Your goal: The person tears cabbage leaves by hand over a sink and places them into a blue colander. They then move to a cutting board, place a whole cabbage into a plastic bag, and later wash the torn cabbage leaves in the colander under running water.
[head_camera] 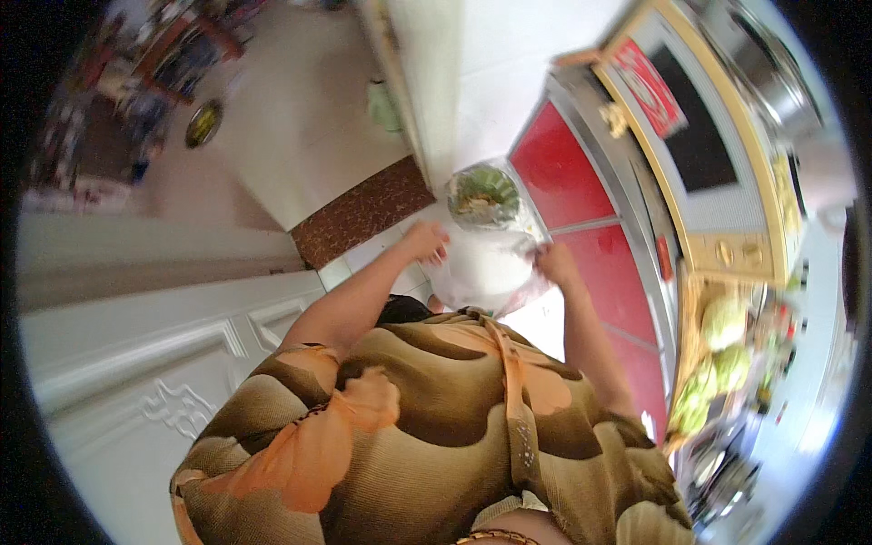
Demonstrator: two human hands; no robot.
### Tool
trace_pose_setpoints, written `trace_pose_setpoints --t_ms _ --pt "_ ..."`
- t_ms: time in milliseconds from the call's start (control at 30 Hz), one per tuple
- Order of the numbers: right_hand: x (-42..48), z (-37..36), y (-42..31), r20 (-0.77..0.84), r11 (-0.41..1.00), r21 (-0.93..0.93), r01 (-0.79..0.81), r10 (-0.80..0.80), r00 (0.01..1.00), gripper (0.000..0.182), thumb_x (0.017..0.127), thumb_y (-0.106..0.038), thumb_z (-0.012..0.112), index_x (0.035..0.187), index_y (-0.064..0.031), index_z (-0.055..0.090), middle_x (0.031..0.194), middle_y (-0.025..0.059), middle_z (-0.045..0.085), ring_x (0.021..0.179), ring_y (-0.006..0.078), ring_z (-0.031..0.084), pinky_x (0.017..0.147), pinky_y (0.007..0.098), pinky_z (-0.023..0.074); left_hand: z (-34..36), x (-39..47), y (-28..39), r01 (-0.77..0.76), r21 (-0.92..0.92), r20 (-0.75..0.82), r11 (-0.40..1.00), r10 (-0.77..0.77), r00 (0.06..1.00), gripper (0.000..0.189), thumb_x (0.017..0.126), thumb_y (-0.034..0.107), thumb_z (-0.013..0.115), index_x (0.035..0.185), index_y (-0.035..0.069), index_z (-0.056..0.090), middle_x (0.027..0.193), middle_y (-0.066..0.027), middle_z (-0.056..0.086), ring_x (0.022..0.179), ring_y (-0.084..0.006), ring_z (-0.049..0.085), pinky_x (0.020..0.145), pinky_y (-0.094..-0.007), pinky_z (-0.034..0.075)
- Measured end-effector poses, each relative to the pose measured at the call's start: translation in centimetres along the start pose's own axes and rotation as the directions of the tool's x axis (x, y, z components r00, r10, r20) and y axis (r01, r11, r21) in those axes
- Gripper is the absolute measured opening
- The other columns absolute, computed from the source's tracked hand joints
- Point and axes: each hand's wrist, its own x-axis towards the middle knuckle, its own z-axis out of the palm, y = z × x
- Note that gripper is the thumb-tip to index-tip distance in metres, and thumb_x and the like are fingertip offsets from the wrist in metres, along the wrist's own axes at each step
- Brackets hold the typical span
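A pale plastic bag point(485, 266) hangs or lies low in front of me, its film stretched between my two hands. My left hand point(428, 242) is at the bag's left edge, fingers curled, but blur hides whether it grips the film. At the bag's upper right edge my right hand point(557, 263) is closed on the plastic. Just beyond the bag, near the floor, stands a plastic-lined bin point(512, 163) with green leafy scraps inside.
Red cabinet doors point(606, 266) run along my right. Above them are a microwave point(722, 170) and several cabbages point(724, 323). A white panelled door point(211, 354) stands at left, beside a dark stone threshold point(364, 211). A dish point(204, 124) rests farther off.
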Motion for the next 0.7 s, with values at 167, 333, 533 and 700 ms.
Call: trace_pose_setpoints --t_ms 167,333,533,700 --pt "-4.9 -13.6 -16.1 -0.690 0.878 0.197 0.436 -0.192 0.698 0.023 0.081 0.001 0.053 0.101 -0.0002 0.065 0.078 0.0093 0.066 0.067 0.0157 0.061 0.063 0.0283 0.0485 2.1 -7.0 20.1 -0.694 -0.139 -0.450 0.707 0.579 0.680 0.019 0.090 0.020 0.055 0.097 0.003 0.061 0.085 -0.0078 0.066 0.067 -0.0133 0.061 0.061 -0.0283 0.049" --pt "-6.0 -8.8 -9.6 -0.578 0.914 -0.390 0.113 -0.339 0.742 0.028 0.070 0.006 0.052 0.096 0.0025 0.063 0.090 0.0160 0.066 0.076 0.0224 0.062 0.073 0.0366 0.0479 4.5 -6.1 13.4 -0.658 0.412 -0.282 0.630 0.775 0.566 0.022 0.090 0.018 0.056 0.102 0.001 0.061 0.080 -0.0091 0.065 0.061 -0.0206 0.060 0.057 -0.0293 0.047" --pt "-10.8 -1.8 0.6 -0.033 0.858 0.491 -0.147 0.186 0.982 0.027 0.077 -0.014 0.056 0.099 -0.0068 0.069 0.073 0.0030 0.062 0.063 0.0137 0.055 0.060 0.0278 0.0448 1.4 -4.4 5.1 0.006 0.189 -0.373 0.982 0.066 0.926 0.031 0.080 0.023 0.068 0.106 0.006 0.061 0.087 -0.0114 0.064 0.065 -0.0227 0.063 0.045 -0.0349 0.050" --pt "-10.3 -10.7 -3.6 -0.283 0.589 0.798 0.126 0.181 0.942 0.023 0.084 -0.022 0.061 0.102 -0.0082 0.066 0.072 -0.0035 0.057 0.063 0.0060 0.049 0.053 0.0219 0.0362 4.0 -6.4 14.7 -0.334 0.490 -0.191 0.805 0.473 0.860 0.063 0.071 0.030 0.076 0.124 0.005 0.053 0.098 -0.0156 0.065 0.080 -0.0257 0.064 0.061 -0.0364 0.053"
